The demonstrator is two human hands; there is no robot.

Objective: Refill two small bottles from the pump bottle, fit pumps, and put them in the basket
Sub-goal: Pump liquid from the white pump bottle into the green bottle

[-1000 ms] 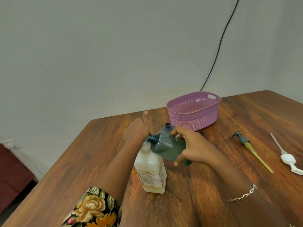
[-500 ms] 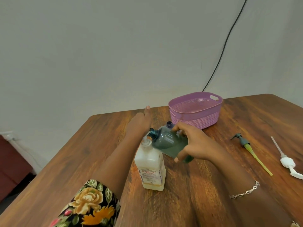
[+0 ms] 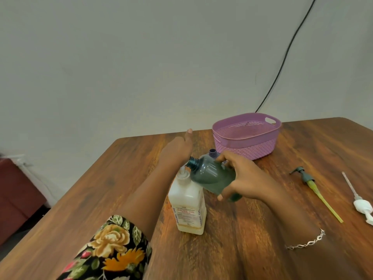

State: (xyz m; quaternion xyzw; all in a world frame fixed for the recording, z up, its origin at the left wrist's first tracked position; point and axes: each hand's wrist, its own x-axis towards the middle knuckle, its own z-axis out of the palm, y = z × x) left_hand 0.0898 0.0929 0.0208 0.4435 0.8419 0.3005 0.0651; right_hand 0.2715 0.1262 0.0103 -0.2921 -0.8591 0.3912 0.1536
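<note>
**Position.** Your right hand (image 3: 240, 174) held the green bottle (image 3: 212, 176) round its body, fingers over the top and thumb beneath. The bottle was clear of the desk (image 3: 242, 249) and tilted, with its open neck just beside the pump head (image 3: 182, 173) of the pump bottle (image 3: 187, 207). The pump bottle stood upright near the middle of the desk. Your left hand (image 3: 175, 150) lay over the far side of the pump head with the thumb straight. Its fingers were hidden, so their grip cannot be told. The second small bottle (image 3: 212, 152) stood uncapped behind the green one. The basket (image 3: 242, 150) sat toward the far edge. The green pump (image 3: 306, 177) and the white pump (image 3: 361, 205) lay toward the right edge.

**Handling.** The green bottle was probably light, thin-walled plastic that would give under a hard squeeze. Its smooth surface would turn slippery if soap ran down it. Mid-body was the sound place to grip, as it left the threaded neck free. The pump bottle looked heavier and square-based, so it should have stayed put under a straight downward press.

**Change.** Compared with one second earlier, both hands and the green bottle kept almost the same arrangement, neck at the pump head. Only the view drifted. The loose pumps, the basket and the second bottle had not moved on the desk.
</note>
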